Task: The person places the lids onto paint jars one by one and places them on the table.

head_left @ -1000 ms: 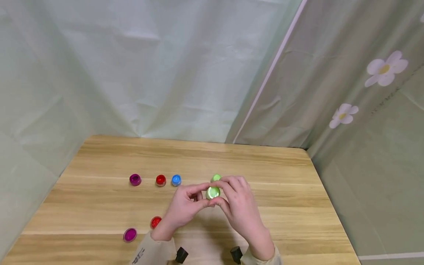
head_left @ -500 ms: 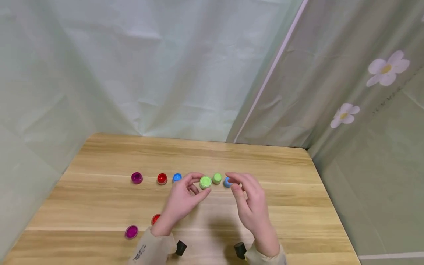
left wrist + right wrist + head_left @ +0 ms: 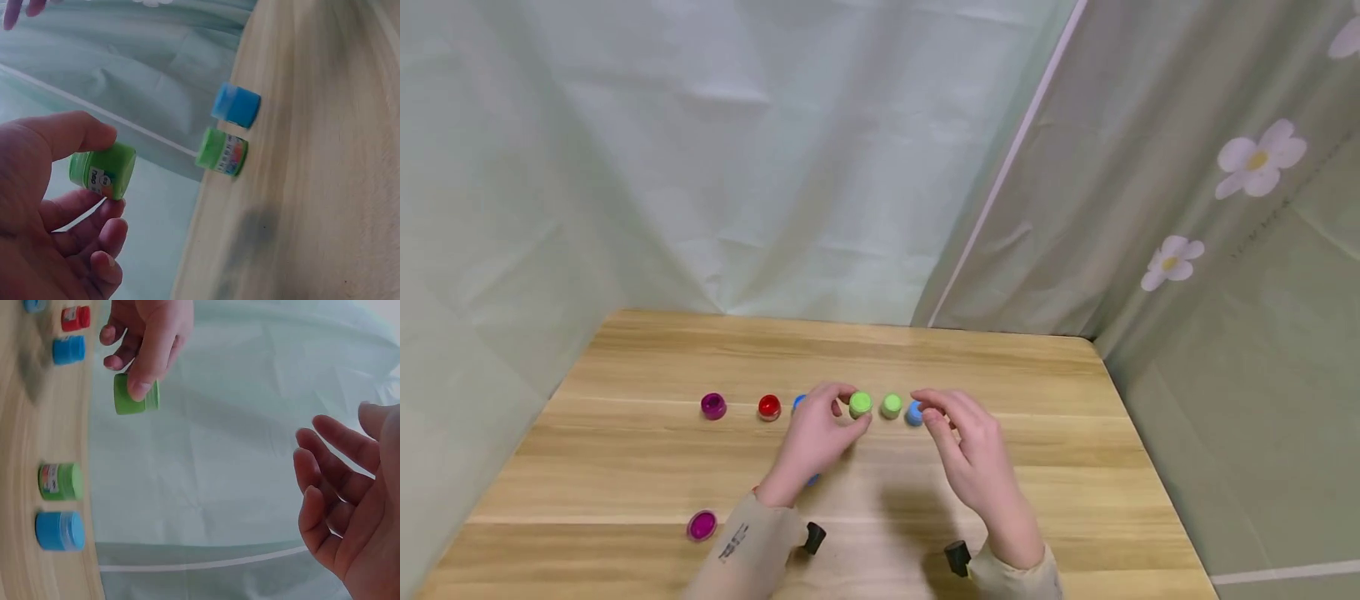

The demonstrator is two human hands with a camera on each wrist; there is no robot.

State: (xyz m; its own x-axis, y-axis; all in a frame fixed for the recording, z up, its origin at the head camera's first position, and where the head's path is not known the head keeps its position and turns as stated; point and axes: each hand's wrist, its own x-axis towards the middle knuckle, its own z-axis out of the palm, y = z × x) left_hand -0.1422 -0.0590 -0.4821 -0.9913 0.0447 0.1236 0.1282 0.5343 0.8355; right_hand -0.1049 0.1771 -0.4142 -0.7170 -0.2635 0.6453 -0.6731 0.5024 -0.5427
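My left hand [image 3: 817, 437] pinches a small green paint jar [image 3: 861, 405] between thumb and fingers, above the table. The left wrist view shows a printed label on this jar [image 3: 109, 172]. Just right of it, a second green paint jar [image 3: 891, 407] stands upright on the table, with a blue paint jar [image 3: 913, 414] beside it. My right hand [image 3: 973, 458] hovers close to that blue jar in the head view. Its fingers are loosely bent and hold nothing, as the right wrist view of the hand [image 3: 356, 494] shows.
On the left stand a purple pot [image 3: 713, 406], a red pot [image 3: 769, 407] and a blue pot [image 3: 800, 402], partly covered by the left hand. A round purple piece [image 3: 702, 526] lies nearer. Red and blue bits peek out around the left forearm. Curtains hang behind the wooden table [image 3: 1037, 500].
Both hands were on the green jar a second ago. The right hand let go and moved right; the left hand carried the jar left and slightly farther away, uncovering the standing green and blue jars.
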